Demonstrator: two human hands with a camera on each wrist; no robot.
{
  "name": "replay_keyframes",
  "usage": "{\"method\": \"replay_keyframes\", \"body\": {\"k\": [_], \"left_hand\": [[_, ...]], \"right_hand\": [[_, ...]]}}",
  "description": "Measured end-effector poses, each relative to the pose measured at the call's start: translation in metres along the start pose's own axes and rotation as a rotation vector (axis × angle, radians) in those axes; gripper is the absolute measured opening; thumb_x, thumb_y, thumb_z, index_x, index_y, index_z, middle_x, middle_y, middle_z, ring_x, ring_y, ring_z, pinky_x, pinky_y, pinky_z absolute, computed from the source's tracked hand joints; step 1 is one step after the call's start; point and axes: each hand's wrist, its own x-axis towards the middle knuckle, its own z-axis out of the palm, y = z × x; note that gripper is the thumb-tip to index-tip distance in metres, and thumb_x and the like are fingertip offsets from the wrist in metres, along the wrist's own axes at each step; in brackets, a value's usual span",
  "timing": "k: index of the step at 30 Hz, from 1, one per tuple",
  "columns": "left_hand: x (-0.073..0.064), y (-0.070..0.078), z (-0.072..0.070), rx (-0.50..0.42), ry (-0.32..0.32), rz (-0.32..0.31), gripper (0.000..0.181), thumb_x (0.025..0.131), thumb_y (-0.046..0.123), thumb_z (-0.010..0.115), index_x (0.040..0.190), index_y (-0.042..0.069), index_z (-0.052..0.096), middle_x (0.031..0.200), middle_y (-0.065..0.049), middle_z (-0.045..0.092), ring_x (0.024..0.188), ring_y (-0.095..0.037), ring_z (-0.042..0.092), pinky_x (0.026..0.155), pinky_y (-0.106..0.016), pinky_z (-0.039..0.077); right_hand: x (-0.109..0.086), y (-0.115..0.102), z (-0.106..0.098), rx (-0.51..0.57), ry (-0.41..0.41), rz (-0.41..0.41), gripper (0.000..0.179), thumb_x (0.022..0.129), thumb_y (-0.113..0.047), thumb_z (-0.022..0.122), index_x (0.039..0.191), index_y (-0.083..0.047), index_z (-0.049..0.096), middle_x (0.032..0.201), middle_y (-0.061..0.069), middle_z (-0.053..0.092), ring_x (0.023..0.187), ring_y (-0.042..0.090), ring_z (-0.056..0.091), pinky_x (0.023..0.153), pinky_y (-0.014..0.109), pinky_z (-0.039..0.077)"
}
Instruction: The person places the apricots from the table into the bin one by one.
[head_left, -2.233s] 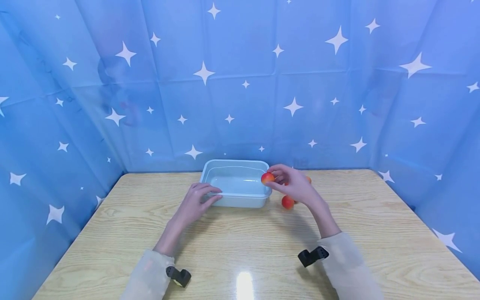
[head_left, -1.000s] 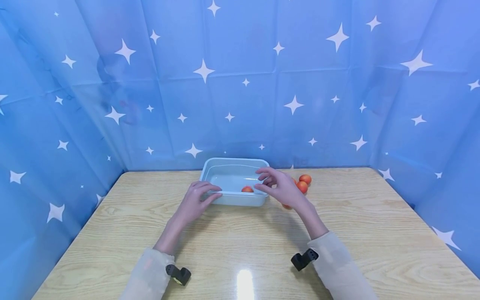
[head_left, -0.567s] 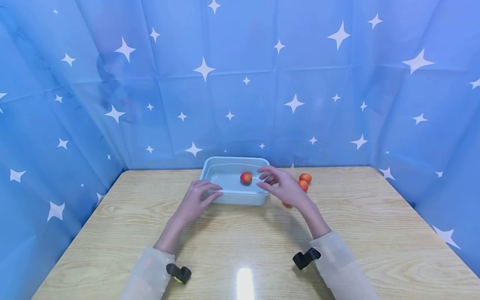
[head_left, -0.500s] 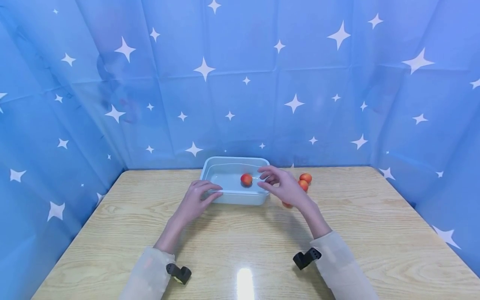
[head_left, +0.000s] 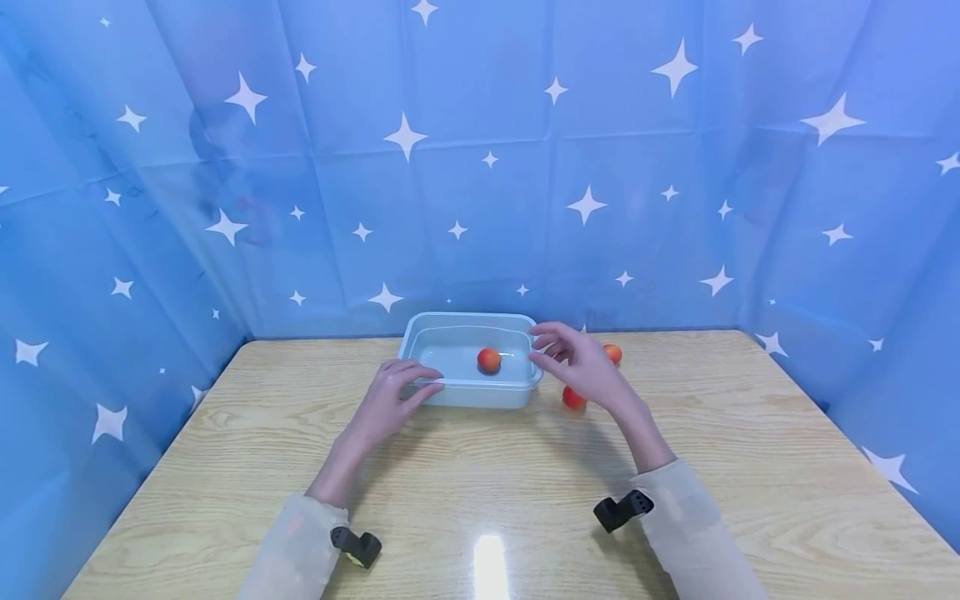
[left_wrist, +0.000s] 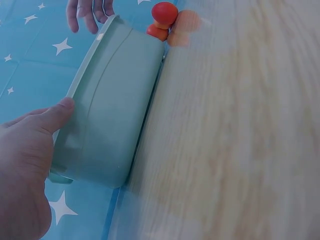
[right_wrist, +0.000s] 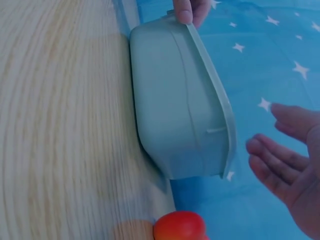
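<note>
A pale blue-green plastic basin [head_left: 480, 397] stands upright near the back of the table. My left hand [head_left: 390, 398] pinches its rim at the front left, with the thumb outside in the left wrist view. One round red-and-yellow fruit [head_left: 489, 360] lies inside it. My right hand [head_left: 581, 360] hovers at the basin's right end, fingers loosely bent and apart, nothing between them. More of these fruits sit on the table to the right: a red fruit [head_left: 574, 397] below the right hand and an orange-red fruit [head_left: 612, 353] behind it. That hand partly hides the group.
The wooden table [head_left: 480, 467] extends in front of and beside the basin. A blue curtain [head_left: 480, 192] with white stars hangs right behind the table's back edge. Black wrist cameras [head_left: 356, 547] are strapped to both sleeves.
My right hand held a fruit over the basin's right end, then released it inside, where it rolled and settled. The hand has since drawn back to the right. My left hand stays on the rim.
</note>
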Motion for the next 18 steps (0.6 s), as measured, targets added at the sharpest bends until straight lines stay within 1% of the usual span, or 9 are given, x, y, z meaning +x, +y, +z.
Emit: {"method": "replay_keyframes", "body": {"k": [7, 8, 13, 15, 18], "left_hand": [[0.000, 0.000, -0.001, -0.002, -0.004, -0.001, 0.018, 0.092, 0.022, 0.076, 0.106, 0.011, 0.077, 0.102, 0.000, 0.074, 0.109, -0.025, 0.060, 0.103, -0.047, 0.040], [0.000, 0.000, -0.001, -0.001, -0.004, -0.002, 0.018, 0.092, 0.022, 0.076, 0.106, 0.011, 0.077, 0.102, 0.000, 0.074, 0.109, -0.025, 0.060, 0.102, -0.047, 0.040], [0.000, 0.001, -0.001, -0.004, -0.004, -0.008, 0.018, 0.092, 0.021, 0.076, 0.106, 0.010, 0.077, 0.102, 0.000, 0.074, 0.109, -0.025, 0.060, 0.102, -0.047, 0.040], [0.000, 0.001, -0.001, -0.003, -0.005, -0.013, 0.018, 0.092, 0.021, 0.076, 0.106, 0.010, 0.077, 0.101, 0.000, 0.074, 0.109, -0.025, 0.059, 0.102, -0.047, 0.040], [-0.001, 0.001, -0.001, -0.002, -0.007, -0.021, 0.017, 0.092, 0.021, 0.076, 0.106, 0.011, 0.077, 0.101, 0.000, 0.074, 0.108, -0.025, 0.059, 0.101, -0.047, 0.041]], "right_hand": [[-0.001, 0.001, -0.007, 0.022, 0.007, 0.016, 0.041, 0.095, -0.020, 0.073, 0.131, -0.005, 0.061, 0.113, 0.012, 0.069, 0.095, 0.025, 0.066, 0.084, 0.047, 0.054], [-0.001, 0.002, -0.008, 0.027, 0.010, 0.019, 0.041, 0.096, -0.021, 0.073, 0.131, -0.004, 0.061, 0.113, 0.012, 0.069, 0.095, 0.025, 0.066, 0.085, 0.047, 0.054], [-0.003, 0.004, -0.014, 0.025, 0.030, 0.044, 0.040, 0.097, -0.029, 0.071, 0.131, -0.011, 0.062, 0.114, 0.010, 0.069, 0.097, 0.023, 0.065, 0.084, 0.045, 0.053], [-0.004, 0.005, -0.017, 0.027, 0.040, 0.046, 0.039, 0.097, -0.029, 0.071, 0.131, -0.013, 0.062, 0.114, 0.010, 0.069, 0.097, 0.023, 0.065, 0.085, 0.046, 0.053], [-0.004, 0.006, -0.020, 0.027, 0.049, 0.032, 0.038, 0.097, -0.025, 0.071, 0.131, -0.012, 0.062, 0.115, 0.013, 0.069, 0.098, 0.024, 0.065, 0.087, 0.048, 0.052]]}}
